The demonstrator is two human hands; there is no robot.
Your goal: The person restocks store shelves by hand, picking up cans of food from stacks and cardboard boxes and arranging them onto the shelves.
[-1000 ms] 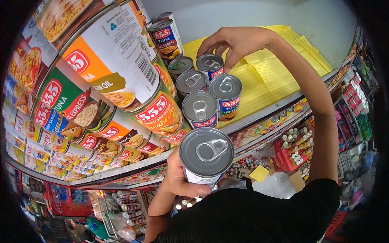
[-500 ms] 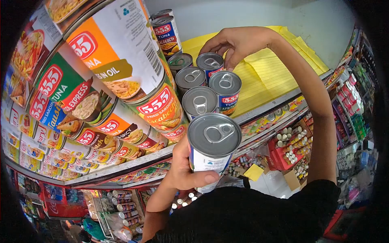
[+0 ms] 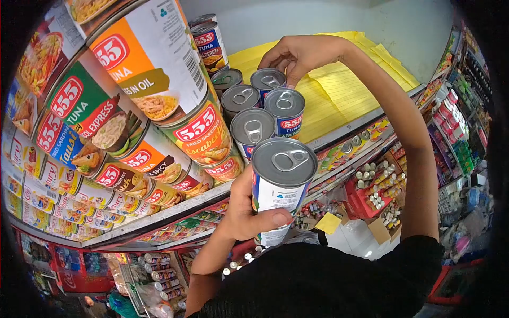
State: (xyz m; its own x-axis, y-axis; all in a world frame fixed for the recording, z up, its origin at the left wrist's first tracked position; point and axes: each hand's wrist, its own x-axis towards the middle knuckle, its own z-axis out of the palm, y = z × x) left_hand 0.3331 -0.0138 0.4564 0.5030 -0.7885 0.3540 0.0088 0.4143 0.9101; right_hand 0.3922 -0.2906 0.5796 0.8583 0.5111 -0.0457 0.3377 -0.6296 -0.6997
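Observation:
My left hand (image 3: 246,214) grips a tuna can (image 3: 284,164) in front of the shelf, thumb across its white label; the pull-tab lid faces up. A second can (image 3: 273,237) shows beneath it, in line with it. At the back, my right hand (image 3: 310,55) curls its fingers and thumb around a small blue tuna can (image 3: 268,79) standing on the shelf; its fingertips are partly hidden behind the lid. Touching or close beside that can stand an Afritada tuna can (image 3: 284,111) and several others, including a front can (image 3: 252,130).
Tall stacks of 555 cans (image 3: 159,79) line the shelf's left side. Yellow lined paper (image 3: 344,87) covers the shelf board on the right. A Caldereta tuna can (image 3: 209,45) stands behind. The shelf's metal edge (image 3: 344,132) runs diagonally; a red crate of cans (image 3: 366,199) lies below.
The view has shifted slightly, so the shelf cans appear a little further left. Both hands keep the same hold; the left-hand can sits slightly more upright in view.

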